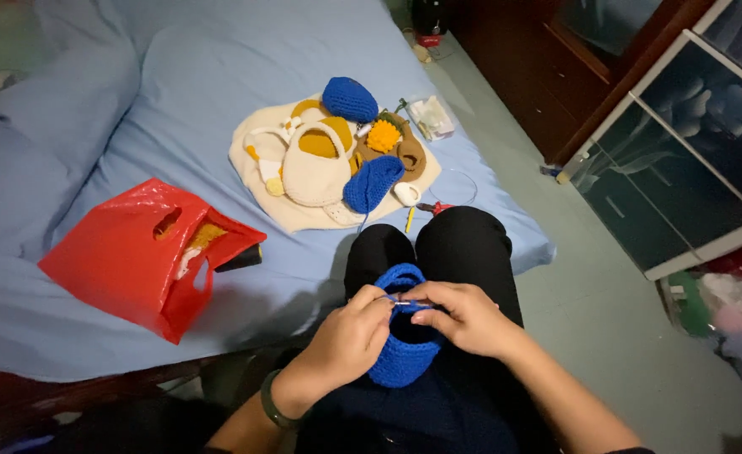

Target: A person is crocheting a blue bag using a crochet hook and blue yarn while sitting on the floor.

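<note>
On my lap lies a round blue crocheted piece [405, 357], shaped like a small bowl. My left hand [350, 336] pinches its rim from the left. My right hand [463, 315] holds a thin metal crochet hook [406, 303] at the same rim, the fingertips of both hands nearly touching. A dark green bangle is on my left wrist. My legs are in black trousers, knees resting against the bed.
A blue-sheeted bed [178, 84] holds a cream cloth with a pile of cream, mustard and blue crocheted pieces [337, 155]. A red plastic bag [144, 256] lies at the left. Red-handled snips [436, 207] sit near my knee. A dark glass-fronted cabinet [690, 143] stands to the right.
</note>
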